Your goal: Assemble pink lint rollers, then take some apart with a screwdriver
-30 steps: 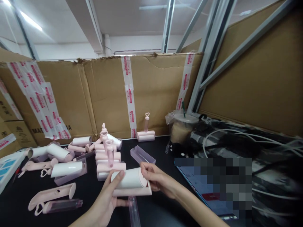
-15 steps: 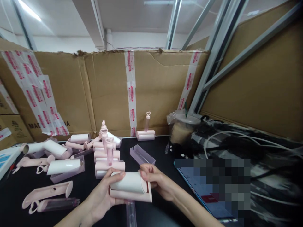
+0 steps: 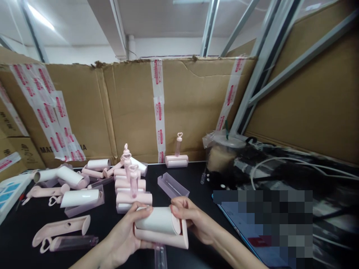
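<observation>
Between my hands is a lint roller in parts: a white roll (image 3: pixel 155 220) lies along a pale pink curved holder (image 3: pixel 165 239). My left hand (image 3: pixel 126 233) wraps around the left end of both, thumb on top of the roll. With bent fingers and thumb, my right hand (image 3: pixel 192 213) grips the right end, by the holder's upright end plate. The roll's right end stands slightly apart from that plate. A clear purplish handle (image 3: pixel 160 256) shows below the holder; I cannot tell whether it is joined. Just beyond the hands sits an open purplish cover (image 3: pixel 173 185).
Several assembled pink rollers (image 3: pixel 134 198) stand left of centre, and another roller (image 3: pixel 176 160) stands by the cardboard wall (image 3: pixel 134 101). Loose rolls (image 3: pixel 80 198), a pink holder (image 3: pixel 63 229) and a heart-ended handle (image 3: pixel 73 243) lie left. A drink cup (image 3: pixel 221 157) and a phone (image 3: pixel 235 224) are right.
The view has shifted slightly, so most things appear further right. The held holder now tilts a little more, its right end lower. Both hands keep their grip.
</observation>
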